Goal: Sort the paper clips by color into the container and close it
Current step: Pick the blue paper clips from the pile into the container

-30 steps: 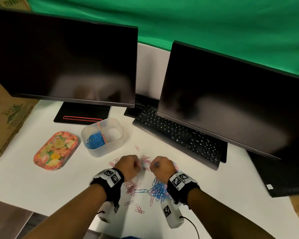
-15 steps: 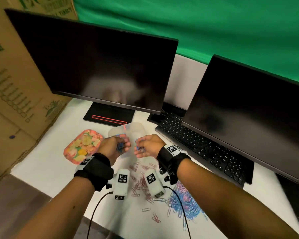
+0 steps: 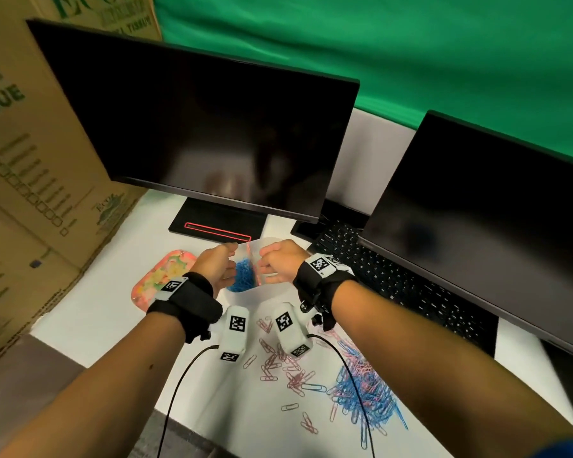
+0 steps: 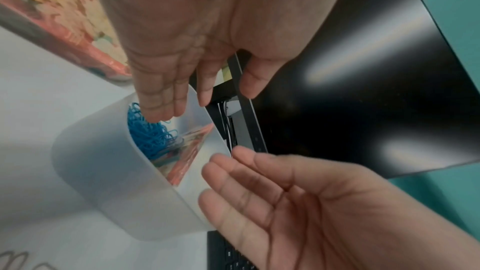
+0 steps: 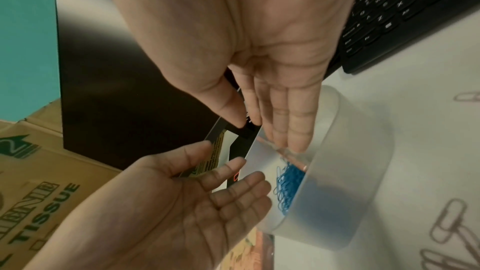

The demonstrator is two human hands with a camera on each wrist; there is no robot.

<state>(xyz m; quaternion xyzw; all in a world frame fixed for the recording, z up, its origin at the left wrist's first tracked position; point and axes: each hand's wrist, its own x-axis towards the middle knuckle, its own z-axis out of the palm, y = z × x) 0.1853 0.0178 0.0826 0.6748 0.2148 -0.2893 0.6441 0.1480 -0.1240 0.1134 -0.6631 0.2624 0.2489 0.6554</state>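
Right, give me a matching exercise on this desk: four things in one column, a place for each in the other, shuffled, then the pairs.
Things:
1. heap of blue paper clips
2. loose pink paper clips
3. flowery pink lid
4. black keyboard

Places:
A. left of the translucent white container
B. under the right-hand monitor's edge
C. in the container's left compartment
D. scattered on the table between the forearms

Pairs: 1-C, 2-D, 3-A, 4-B

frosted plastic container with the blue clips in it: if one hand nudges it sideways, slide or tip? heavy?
The translucent white plastic container probably slides rather than tips: it looks low and wide, sitting on the smooth white tabletop. Likely light: thin walls, and the blue paper clips fill only one side. That lopsided load might make it swivel when pushed.
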